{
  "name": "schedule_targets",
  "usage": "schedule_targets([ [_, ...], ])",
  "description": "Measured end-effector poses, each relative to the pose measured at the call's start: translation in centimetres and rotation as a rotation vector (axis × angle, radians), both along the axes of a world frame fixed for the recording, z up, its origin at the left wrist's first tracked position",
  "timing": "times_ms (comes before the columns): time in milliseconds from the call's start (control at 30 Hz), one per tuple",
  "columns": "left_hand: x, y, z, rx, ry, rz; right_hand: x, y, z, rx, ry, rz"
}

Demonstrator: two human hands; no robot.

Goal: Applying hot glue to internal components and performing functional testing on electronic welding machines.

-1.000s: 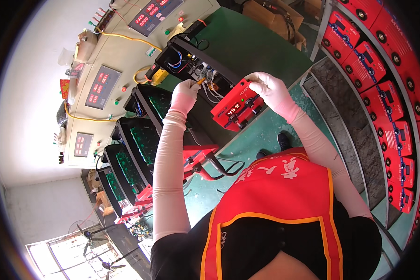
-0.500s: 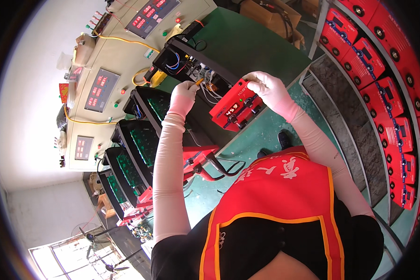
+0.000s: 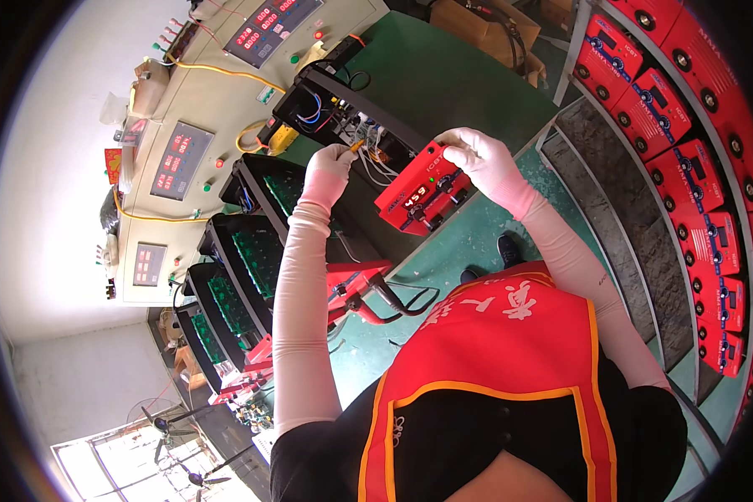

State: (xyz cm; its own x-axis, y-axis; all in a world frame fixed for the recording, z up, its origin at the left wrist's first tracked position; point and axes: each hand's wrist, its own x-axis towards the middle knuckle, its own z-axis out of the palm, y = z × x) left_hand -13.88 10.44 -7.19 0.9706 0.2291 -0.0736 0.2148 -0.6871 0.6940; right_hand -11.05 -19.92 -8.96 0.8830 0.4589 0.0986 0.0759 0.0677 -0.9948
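Observation:
Both my hands wear white gloves. My left hand (image 3: 330, 174) is closed, pinching a slim orange-yellow tool (image 3: 357, 145), possibly a small screwdriver, whose tip points in among the wires. Those wires (image 3: 376, 155) run between the open black machine housing (image 3: 368, 109) and a red front panel (image 3: 422, 191). Thumb and fingers of my right hand (image 3: 479, 161) grip the panel's upper right end, holding it tilted and off the housing. Its small display is lit, with knobs below. Where the tool's tip touches is too small to make out.
Several more open black machines (image 3: 234, 259) with green boards stand in a row at left. Behind them is a test bench (image 3: 184, 163) with lit meters and yellow cables. A rack of finished red machines (image 3: 694, 184) curves along the right. A green table surface (image 3: 443, 75) lies beyond.
My hands, the tool and the red panel hold nearly the same position. The digits on the bench meters differ, while the panel's display reads the same.

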Motion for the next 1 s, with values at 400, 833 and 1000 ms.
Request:
schedule_targets([
  [400, 0.1, -0.6, 0.0, 0.014, 0.023, 0.041, 0.1, -0.2, 0.1, -0.004, 0.021, 0.01],
  [833, 0.2, 0.4, -0.6, 0.0, -0.01, 0.017, -0.1, 0.0, 0.3, -0.008, 0.023, 0.007],
  [1000, 0.2, 0.3, -0.6, -0.011, -0.008, 0.011, 0.0, 0.0, 0.1, -0.014, 0.008, 0.005],
])
